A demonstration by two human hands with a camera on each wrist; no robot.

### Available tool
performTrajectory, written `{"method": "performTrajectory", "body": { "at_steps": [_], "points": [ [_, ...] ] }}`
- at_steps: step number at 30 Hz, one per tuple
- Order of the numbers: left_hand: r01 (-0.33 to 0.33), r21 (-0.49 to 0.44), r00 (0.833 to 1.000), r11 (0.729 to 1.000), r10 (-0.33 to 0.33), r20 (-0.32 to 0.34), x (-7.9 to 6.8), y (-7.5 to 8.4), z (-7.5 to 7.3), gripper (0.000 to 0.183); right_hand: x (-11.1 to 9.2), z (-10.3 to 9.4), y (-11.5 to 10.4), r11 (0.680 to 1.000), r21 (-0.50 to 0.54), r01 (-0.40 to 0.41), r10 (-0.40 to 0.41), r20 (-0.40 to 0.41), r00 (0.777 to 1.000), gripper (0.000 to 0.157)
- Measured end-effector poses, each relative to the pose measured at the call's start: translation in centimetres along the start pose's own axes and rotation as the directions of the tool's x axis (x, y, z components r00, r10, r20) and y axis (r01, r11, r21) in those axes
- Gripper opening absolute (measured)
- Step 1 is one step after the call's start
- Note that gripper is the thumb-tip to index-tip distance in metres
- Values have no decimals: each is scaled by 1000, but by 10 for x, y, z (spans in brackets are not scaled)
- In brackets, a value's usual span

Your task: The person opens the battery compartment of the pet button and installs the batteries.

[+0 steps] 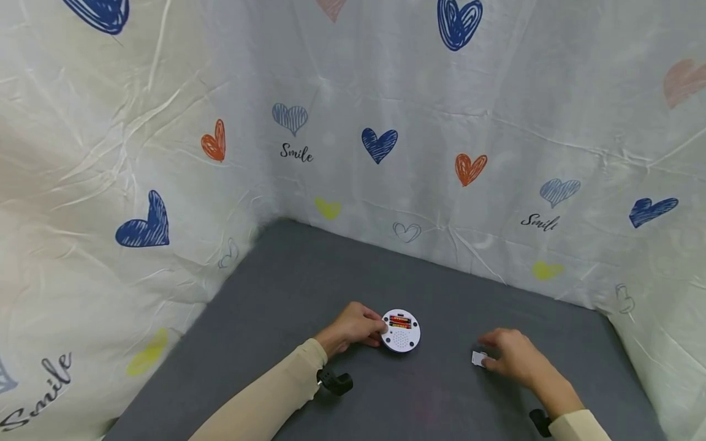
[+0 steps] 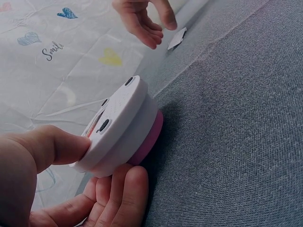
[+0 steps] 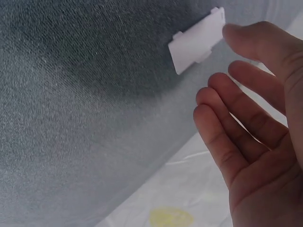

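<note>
At the grey table [image 1: 419,386], pinching a round device [image 1: 401,341] with the left hand [image 1: 355,324].
Gripping its rim [image 2: 118,127], presumably to leave the batteries [image 1: 399,321] uncovered; holding the right hand [image 1: 513,355] beside the white cover [image 3: 196,42], fingers [image 3: 222,142] relaxed.

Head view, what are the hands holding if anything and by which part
The left hand grips the round white device by its edge, thumb on top, fingers against its side. The right hand holds nothing.

Soft light; pale sheen on creased curtain [image 1: 342,79]; wrist views dimmer, hazy; shadow beside round device [image 2: 127,125].
</note>
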State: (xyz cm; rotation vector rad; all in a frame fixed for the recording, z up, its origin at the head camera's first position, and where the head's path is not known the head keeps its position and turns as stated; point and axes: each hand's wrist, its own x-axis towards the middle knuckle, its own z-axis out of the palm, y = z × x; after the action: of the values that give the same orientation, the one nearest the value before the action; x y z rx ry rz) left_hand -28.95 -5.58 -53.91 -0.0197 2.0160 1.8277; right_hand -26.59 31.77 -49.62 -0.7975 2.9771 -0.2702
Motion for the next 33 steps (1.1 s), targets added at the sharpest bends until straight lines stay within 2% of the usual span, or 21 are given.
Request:
{"method": "performTrajectory", "body": {
  "at_steps": [5, 9, 26, 33],
  "points": [
    [2, 1, 1000, 1000, -2, 1, 1, -1, 0, 22, 1, 5, -2, 1000, 6, 31, -31, 60, 998, 27],
    [7, 7, 1000, 1000, -7, -1, 0, -2, 0, 23, 1, 9, -3, 1000, 4, 7, -7, 93, 996, 26],
    [-3, -5, 1000, 1000, 3, -4, -1, -1, -2, 21, 7, 14, -10, 997, -72, -30, 35, 69, 997, 16],
    [-10, 2, 1000, 1000, 10, -5, -2, -4, -1, 19, 20, -2, -19, 998, -64, -4, 5, 20, 1000, 15]
  ]
}}
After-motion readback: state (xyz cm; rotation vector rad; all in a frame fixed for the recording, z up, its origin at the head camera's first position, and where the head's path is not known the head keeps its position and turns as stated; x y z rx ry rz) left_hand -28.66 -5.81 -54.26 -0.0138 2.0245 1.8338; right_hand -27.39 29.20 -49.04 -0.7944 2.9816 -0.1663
